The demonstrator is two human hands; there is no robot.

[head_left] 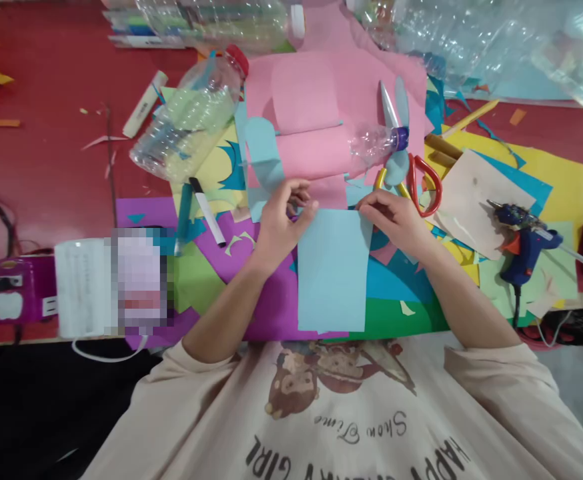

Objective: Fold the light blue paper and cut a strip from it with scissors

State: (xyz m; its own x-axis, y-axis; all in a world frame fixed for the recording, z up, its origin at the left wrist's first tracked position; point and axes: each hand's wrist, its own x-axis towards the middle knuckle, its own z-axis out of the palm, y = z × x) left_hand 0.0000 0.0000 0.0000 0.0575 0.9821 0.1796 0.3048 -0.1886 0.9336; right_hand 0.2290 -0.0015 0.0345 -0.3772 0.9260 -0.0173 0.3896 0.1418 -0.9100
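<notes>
Fingers of left hand [282, 223] pressed together, pinching top left corner of light blue paper sheet [332, 270]; fingers of right hand [394, 219] curled, pinching top right corner. Sheet flat near front edge of table [46, 153], over purple and green paper scraps [271, 307]. Just beyond, bottle wrapped in pink paper [321, 152]; scissors [411, 177] beside right hand; glue gun [524, 243] toward right edge. Best kept taut, both corners level, edge square to bottle before rolling.
</notes>
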